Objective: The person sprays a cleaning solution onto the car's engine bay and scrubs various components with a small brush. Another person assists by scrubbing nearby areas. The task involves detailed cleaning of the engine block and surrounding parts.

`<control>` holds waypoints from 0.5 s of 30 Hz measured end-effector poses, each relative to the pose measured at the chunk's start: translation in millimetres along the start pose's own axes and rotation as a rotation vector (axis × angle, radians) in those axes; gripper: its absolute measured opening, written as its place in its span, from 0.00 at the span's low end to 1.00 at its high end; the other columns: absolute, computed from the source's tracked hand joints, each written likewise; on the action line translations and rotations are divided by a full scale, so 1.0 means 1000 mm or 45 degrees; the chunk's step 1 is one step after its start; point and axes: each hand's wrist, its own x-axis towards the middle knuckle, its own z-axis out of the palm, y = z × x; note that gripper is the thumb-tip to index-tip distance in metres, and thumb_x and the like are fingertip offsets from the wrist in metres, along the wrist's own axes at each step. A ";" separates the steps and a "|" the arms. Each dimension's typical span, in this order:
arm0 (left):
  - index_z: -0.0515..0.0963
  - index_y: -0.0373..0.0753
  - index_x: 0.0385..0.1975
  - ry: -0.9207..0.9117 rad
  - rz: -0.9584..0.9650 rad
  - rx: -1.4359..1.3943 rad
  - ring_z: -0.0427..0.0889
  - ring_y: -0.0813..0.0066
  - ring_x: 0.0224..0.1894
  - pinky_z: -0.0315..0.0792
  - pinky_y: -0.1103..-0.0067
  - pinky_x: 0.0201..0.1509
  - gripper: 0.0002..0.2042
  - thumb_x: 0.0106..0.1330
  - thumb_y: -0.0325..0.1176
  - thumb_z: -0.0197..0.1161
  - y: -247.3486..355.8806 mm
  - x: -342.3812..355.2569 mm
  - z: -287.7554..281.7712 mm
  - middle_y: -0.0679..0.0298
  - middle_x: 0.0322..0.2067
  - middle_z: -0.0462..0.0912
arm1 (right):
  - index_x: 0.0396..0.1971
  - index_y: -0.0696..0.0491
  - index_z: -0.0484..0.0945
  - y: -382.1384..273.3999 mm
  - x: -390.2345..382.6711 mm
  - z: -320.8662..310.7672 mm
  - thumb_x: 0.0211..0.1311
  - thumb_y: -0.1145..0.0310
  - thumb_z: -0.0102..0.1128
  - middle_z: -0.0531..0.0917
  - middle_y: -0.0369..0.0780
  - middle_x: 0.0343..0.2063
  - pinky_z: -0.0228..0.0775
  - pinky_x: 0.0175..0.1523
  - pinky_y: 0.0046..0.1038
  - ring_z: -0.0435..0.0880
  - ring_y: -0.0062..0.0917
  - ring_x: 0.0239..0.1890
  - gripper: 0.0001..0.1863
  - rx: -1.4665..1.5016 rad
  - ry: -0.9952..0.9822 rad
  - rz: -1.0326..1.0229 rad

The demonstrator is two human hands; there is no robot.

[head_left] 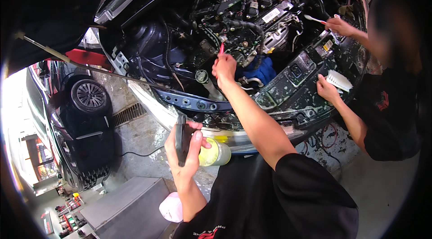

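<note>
My right hand (224, 69) reaches over the engine bay (189, 43), closed round a slim red-handled brush (222, 48). The brush's tip points into the hoses and wiring by the engine; its bristles are too small to make out. Low in front of the car, my left hand (186, 151) grips a flat black object (181, 140), seen nearly edge-on, so its kind is unclear. A translucent container with yellow-green contents (217, 153) shows just behind that hand. White suds speckle the engine parts and the front panel (292, 75). A bundled blue cloth (262, 72) lies beside the engine.
At the right, a co-worker holds a toothbrush (315, 19) in one hand and a white-bristled scrub brush (338, 80) in the other. A prop rod (81, 62) slants across the left. Another dark car (81, 117), a grey cabinet (123, 207) and a pinkish-white container (171, 207) stand nearby.
</note>
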 end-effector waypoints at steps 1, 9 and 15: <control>0.73 0.25 0.42 0.006 -0.019 -0.037 0.80 0.73 0.22 0.75 0.78 0.34 0.10 0.66 0.26 0.57 0.000 -0.003 -0.009 0.49 0.35 0.80 | 0.35 0.54 0.69 0.002 0.008 0.010 0.69 0.69 0.48 0.69 0.34 0.18 0.52 0.14 0.22 0.62 0.17 0.12 0.05 -0.011 0.048 -0.042; 0.73 0.26 0.38 -0.273 -0.032 -0.137 0.81 0.75 0.25 0.76 0.81 0.31 0.09 0.58 0.16 0.57 -0.026 0.025 -0.088 0.58 0.33 0.79 | 0.41 0.56 0.71 0.003 0.015 0.008 0.70 0.68 0.47 0.68 0.33 0.18 0.50 0.15 0.21 0.59 0.16 0.12 0.07 -0.041 -0.082 0.027; 0.77 0.30 0.38 -0.745 -0.010 -0.087 0.83 0.73 0.24 0.73 0.81 0.27 0.11 0.57 0.25 0.68 -0.036 0.059 -0.125 0.58 0.30 0.78 | 0.37 0.59 0.70 -0.053 -0.009 -0.002 0.67 0.73 0.47 0.67 0.32 0.17 0.47 0.14 0.20 0.59 0.14 0.12 0.06 -1.108 0.111 0.016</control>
